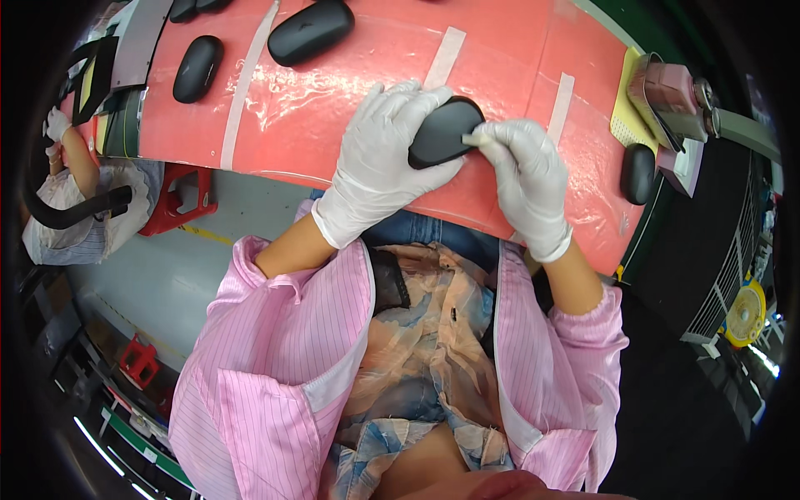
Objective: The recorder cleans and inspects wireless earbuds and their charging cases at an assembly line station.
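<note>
White gloves cover both of my hands. Above the pink-covered table [292, 125], my left hand [371, 150] is closed around a smooth black oval case [448, 132], gripping it from its left side. A small pale piece [473, 140], its kind too small to tell, is pinched in the fingers of my right hand [529, 179] and meets the right edge of the case. More black oval cases lie on the table: a large one [312, 32] beyond my left hand, a smaller one [198, 69] farther left, and another [637, 173] near the right edge.
Pale tape strips [250, 83] cross the table. At the right stand a pinkish container [671, 87] in a holder and a yellow pad [629, 117]. A co-worker's gloved hand [58, 125] shows far left, near a red stool [179, 196]. A yellow fan [744, 312] is at the far right.
</note>
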Demonstrator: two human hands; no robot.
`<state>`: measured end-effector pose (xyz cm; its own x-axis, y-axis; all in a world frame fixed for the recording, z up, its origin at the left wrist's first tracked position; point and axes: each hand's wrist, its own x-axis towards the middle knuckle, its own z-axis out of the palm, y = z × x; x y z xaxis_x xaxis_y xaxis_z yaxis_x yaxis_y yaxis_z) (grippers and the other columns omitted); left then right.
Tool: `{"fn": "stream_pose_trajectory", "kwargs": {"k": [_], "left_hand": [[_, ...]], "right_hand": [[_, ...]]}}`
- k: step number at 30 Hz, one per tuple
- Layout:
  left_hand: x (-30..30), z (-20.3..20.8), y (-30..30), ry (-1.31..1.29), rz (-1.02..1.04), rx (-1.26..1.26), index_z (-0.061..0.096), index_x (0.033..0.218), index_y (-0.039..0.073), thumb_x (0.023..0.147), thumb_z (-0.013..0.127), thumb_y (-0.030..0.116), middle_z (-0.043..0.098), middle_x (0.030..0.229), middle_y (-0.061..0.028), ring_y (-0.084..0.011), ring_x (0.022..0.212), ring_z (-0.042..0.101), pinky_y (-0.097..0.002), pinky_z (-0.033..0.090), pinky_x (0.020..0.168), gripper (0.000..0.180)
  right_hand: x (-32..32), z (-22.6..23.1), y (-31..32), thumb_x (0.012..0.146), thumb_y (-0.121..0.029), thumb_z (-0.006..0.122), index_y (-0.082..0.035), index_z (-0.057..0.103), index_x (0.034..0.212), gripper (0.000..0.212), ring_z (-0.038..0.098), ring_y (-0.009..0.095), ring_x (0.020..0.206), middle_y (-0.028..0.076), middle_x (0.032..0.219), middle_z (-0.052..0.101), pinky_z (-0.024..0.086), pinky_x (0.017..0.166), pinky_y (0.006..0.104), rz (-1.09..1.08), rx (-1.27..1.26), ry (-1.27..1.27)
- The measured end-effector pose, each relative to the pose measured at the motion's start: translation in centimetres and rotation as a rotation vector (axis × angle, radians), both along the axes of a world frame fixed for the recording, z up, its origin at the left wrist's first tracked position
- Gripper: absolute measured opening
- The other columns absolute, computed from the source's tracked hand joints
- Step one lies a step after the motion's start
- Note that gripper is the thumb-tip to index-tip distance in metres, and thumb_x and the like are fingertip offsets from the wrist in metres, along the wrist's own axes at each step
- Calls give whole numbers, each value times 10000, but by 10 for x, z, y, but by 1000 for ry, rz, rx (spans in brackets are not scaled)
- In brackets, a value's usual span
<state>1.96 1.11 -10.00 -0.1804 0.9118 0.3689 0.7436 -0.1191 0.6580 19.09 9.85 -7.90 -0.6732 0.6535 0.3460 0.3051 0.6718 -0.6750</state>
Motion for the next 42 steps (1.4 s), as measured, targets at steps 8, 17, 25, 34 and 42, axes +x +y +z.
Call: {"fn": "stream_pose_trajectory", "kwargs": {"k": [8,17,25,34,42], "left_hand": [[1,3,-1,18,0,-16,566,1225,58,667,810,237,618,1077,-172,-367,1048,571,-455,428,951,634],[0,6,2,-59,-7,-47,569,1215,44,651,821,217,614,1053,-175,-367,1039,575,-426,460,921,641],[7,31,-20,-203,-100,78,537,1319,92,670,799,90,588,1178,-125,-294,1069,606,-354,515,887,700],[15,51,-25,-203,-137,17,524,1317,37,647,807,35,596,1199,-127,-242,1098,612,-326,486,943,727],[22,77,-32,-354,-404,-142,561,1282,31,639,825,87,627,1168,-120,-243,1082,615,-337,486,931,697]], "right_hand": [[-4,-2,2,851,29,650,-30,683,915,93,651,221,814,96,882,670,523,737,304,-22,-32,17],[1,-5,1,863,-23,642,-43,692,897,64,647,252,836,82,860,671,514,768,333,-13,-53,67],[45,5,49,840,-68,675,-28,653,1071,236,615,299,992,140,1062,639,480,877,359,-304,297,-122],[53,10,-19,737,26,710,-102,694,1052,340,609,248,828,49,848,613,471,767,370,-101,189,109],[49,17,-17,700,8,700,-107,723,1070,389,580,244,817,66,909,609,459,741,330,-60,261,-30]]}}
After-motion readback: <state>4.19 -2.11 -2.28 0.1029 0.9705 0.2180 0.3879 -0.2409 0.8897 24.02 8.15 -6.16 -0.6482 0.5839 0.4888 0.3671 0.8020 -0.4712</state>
